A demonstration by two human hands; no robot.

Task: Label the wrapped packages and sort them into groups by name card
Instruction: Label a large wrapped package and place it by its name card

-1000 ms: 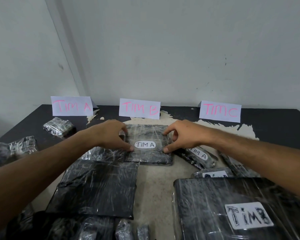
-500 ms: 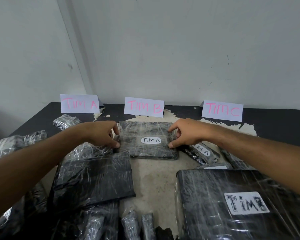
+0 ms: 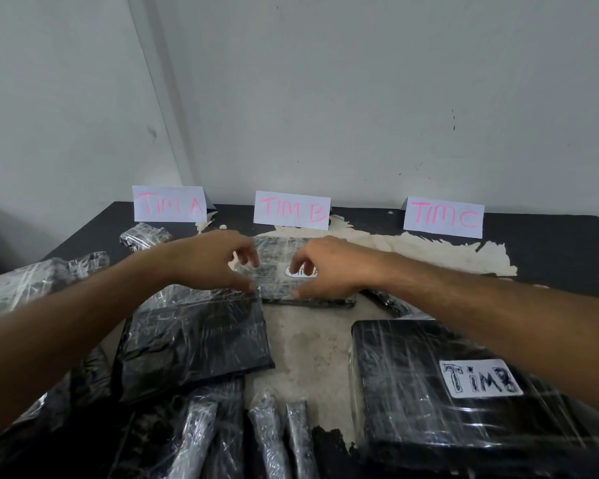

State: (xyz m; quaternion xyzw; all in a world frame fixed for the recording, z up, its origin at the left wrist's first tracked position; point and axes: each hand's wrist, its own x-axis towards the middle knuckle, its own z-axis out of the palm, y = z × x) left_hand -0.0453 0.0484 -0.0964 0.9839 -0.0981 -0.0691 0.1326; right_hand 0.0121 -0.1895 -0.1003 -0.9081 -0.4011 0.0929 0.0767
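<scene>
A flat black package wrapped in clear film lies in front of the TIM B card; its white TIM A label is partly covered. My left hand grips its left part, thumb at the near edge and fingers curled on top. My right hand grips the right part the same way, over the label. The TIM A card stands at the back left and the TIM C card at the back right. A small wrapped package lies below the TIM A card.
A large package labelled TIM B lies front right, under my right forearm. An unlabelled flat package sits front left, another wrapped package at the far left. Several slim wrapped rolls lie at the near edge. The wall stands close behind the cards.
Both hands have slid inward from the package's side edges onto its top. My right hand now covers part of the TIM A label.
</scene>
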